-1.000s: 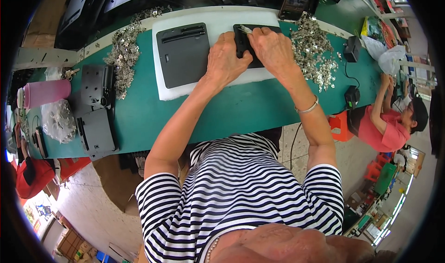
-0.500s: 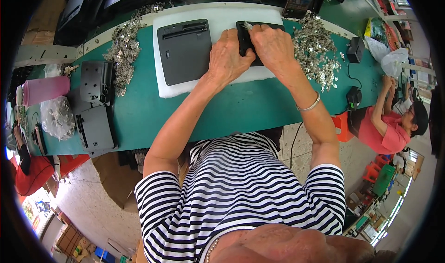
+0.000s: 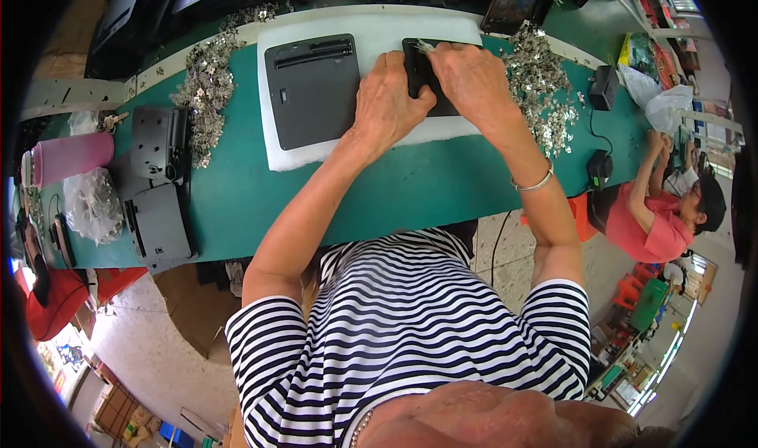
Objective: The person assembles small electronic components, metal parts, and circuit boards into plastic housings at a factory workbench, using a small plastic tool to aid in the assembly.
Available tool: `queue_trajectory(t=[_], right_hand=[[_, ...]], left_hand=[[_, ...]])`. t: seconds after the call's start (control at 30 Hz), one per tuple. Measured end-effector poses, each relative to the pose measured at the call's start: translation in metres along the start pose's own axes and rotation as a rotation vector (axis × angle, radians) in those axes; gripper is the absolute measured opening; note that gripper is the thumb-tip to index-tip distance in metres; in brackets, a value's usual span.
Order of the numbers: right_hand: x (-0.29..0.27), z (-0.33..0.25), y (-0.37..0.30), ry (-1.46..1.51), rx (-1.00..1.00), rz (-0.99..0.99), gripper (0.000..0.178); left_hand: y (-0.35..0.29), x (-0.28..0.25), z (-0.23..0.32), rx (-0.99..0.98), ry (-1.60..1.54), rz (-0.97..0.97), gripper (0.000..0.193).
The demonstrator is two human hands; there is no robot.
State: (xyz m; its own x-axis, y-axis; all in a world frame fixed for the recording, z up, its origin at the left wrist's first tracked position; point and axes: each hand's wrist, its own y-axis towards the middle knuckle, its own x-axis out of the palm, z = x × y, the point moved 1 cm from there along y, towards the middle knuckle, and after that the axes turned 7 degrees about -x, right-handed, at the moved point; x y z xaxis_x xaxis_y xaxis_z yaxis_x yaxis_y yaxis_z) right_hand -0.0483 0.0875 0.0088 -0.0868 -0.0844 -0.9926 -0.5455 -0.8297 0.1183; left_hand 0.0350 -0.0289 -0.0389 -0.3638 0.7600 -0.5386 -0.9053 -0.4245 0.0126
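Observation:
A dark plastic panel [image 3: 420, 73] lies on the right part of a white foam sheet [image 3: 312, 154]. My left hand [image 3: 388, 101] grips its left edge, with the thumb over its surface and the fingers bent. Over the same panel's upper part, my right hand [image 3: 472, 83] is closed, pinching a small silvery metal piece [image 3: 424, 46] at its fingertips. Both hands partly hide the panel. To the left of my left hand, a second dark grey panel [image 3: 316, 97] with a long slot near its far edge lies flat on the foam.
Heaps of small metal clips [image 3: 541, 85] flank the foam on the green table [image 3: 316, 203]. Two more dark panels [image 3: 162, 223], a plastic bag [image 3: 93, 203] and a pink cup [image 3: 73, 158] stand left. A black adapter [image 3: 604, 87] and a seated co-worker [image 3: 651, 215] are right.
Both hands stay almost in place on the panel. My right wrist and forearm have shifted slightly to the right. The view has moved a little.

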Motion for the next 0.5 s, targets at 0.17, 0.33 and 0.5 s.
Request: queue_trajectory(t=[0.17, 0.33, 0.5], right_hand=[[0.002, -0.002, 0.000, -0.011, 0.019, 0.003, 0.017], [0.003, -0.005, -0.003, 0.003, 0.035, -0.006, 0.012], [0.004, -0.011, -0.004, -0.055, 0.037, -0.003, 0.011]], left_hand=[[0.002, 0.002, -0.002, -0.008, 0.009, -0.016, 0.045], [0.002, 0.002, 0.000, -0.028, 0.006, -0.032, 0.044], [0.000, 0.002, 0.000, -0.015, 0.022, -0.029, 0.045]])
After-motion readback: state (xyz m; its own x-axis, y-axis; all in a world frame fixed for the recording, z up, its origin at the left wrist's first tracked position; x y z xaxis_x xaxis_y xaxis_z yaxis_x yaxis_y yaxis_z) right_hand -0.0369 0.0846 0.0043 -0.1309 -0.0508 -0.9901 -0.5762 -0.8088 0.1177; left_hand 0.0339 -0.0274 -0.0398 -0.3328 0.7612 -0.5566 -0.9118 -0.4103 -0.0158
